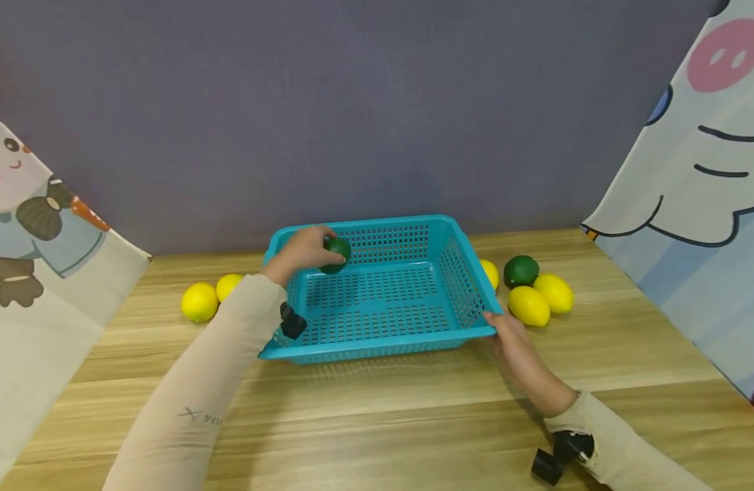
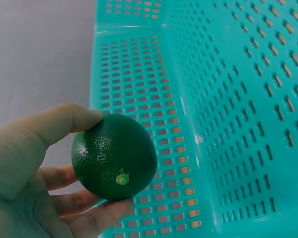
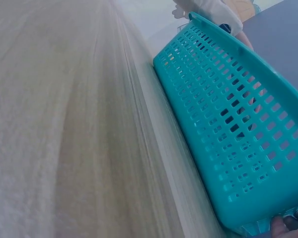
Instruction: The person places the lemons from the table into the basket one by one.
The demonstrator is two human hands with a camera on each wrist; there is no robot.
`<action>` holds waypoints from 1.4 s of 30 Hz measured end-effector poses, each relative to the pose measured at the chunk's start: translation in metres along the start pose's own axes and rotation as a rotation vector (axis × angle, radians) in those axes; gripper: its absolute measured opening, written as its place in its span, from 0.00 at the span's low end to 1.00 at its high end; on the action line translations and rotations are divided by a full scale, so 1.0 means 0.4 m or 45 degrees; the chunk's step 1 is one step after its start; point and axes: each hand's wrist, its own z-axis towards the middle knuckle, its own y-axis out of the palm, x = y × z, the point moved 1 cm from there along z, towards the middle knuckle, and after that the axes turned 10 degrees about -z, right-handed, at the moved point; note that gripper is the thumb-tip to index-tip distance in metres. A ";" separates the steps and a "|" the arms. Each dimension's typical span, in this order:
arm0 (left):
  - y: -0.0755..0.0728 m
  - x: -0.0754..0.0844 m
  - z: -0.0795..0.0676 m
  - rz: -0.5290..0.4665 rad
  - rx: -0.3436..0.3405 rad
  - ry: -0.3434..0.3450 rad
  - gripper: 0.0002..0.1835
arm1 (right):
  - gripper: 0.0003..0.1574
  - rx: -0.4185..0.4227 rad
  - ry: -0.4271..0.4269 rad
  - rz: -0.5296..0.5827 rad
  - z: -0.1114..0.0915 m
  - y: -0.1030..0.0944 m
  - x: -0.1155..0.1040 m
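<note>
My left hand (image 1: 299, 252) holds a dark green lime (image 1: 336, 254) over the back left part of a blue-green plastic basket (image 1: 377, 342). Seen from the left wrist, the thumb lies on top of the lime (image 2: 114, 156) and the other fingers support it from below, its pale stem nub showing. At the basket's front right corner, my right hand (image 1: 516, 344) grips the rim. Only its fingertips (image 3: 279, 227) appear at the bottom edge of the right wrist view, beside the perforated basket wall (image 3: 223, 109).
Two yellow lemons (image 1: 200, 302) lie left of the basket, partly behind the left forearm. To its right are another lime (image 1: 520, 271) and several lemons (image 1: 529, 305), one partly hidden by the basket. A grey wall (image 1: 377, 109) rises behind the wooden table (image 1: 377, 429).
</note>
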 end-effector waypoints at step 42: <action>0.085 -0.004 0.014 0.227 -0.224 -0.135 0.32 | 0.32 -0.031 -0.024 -0.006 0.003 -0.004 0.002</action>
